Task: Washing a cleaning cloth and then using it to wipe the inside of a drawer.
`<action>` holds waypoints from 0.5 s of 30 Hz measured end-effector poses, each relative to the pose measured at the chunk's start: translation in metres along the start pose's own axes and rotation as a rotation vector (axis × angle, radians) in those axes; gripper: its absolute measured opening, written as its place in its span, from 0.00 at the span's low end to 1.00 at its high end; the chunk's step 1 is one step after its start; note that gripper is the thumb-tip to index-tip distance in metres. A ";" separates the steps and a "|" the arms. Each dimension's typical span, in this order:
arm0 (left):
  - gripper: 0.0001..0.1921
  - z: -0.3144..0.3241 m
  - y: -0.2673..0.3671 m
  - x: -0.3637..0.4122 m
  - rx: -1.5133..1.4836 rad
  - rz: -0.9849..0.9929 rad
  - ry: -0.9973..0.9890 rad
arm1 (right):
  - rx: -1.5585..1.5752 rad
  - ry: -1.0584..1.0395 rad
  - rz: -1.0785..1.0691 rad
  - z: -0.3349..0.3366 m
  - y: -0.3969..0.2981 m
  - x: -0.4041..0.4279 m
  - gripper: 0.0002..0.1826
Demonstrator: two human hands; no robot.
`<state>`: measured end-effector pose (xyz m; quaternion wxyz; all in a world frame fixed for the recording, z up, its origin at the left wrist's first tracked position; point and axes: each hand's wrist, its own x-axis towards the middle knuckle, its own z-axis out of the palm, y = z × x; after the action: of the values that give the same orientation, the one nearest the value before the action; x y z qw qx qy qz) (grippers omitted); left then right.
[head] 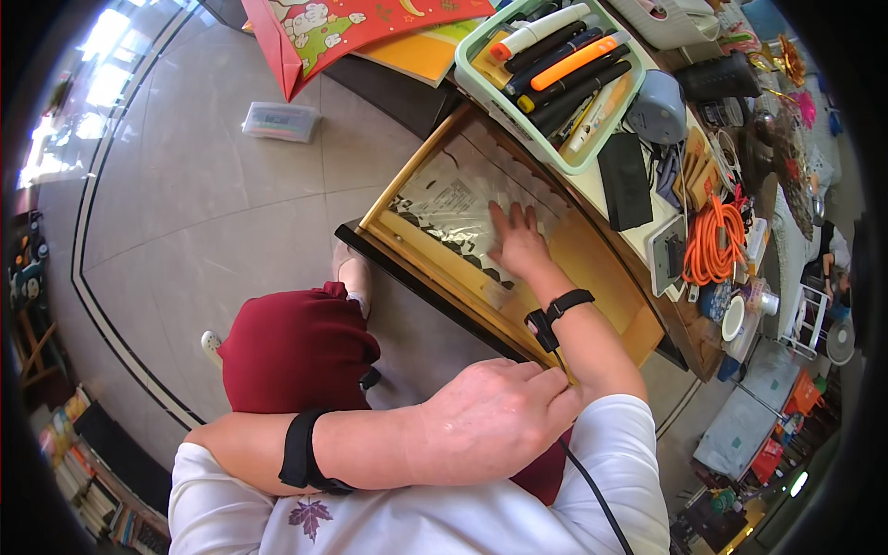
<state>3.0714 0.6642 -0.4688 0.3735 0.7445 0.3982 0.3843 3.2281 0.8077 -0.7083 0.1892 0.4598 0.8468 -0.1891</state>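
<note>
My right hand reaches into an open wooden drawer, its fingers spread over a clear plastic bag that bears print and a black-and-white pattern. A black strap with a small black device sits on my right wrist. From the device a black cable runs down past my left hand. That hand lies across my chest beside the right forearm, its fingers curled round the cable; the fingertips are largely hidden. My left forearm wears a black strap too.
Above the drawer, a pale green basket of markers stands on the cluttered desktop, with an orange coiled cable and a black box nearby. A red paper bag is at the top. A clear plastic case lies on the tiled floor.
</note>
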 end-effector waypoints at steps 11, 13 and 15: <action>0.13 0.000 0.001 0.001 0.015 0.003 -0.071 | 0.706 0.440 0.924 0.036 0.091 0.020 0.30; 0.13 0.002 0.003 0.002 -0.009 -0.020 -0.055 | 1.312 0.405 0.837 0.037 0.098 0.026 0.20; 0.14 0.005 0.001 0.001 0.004 -0.014 -0.070 | 1.314 0.404 0.923 0.037 0.093 0.031 0.18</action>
<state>3.0765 0.6638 -0.4702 0.3885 0.7553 0.3908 0.3548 3.2974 0.8582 -0.7690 -0.2152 0.8032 0.3073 -0.4627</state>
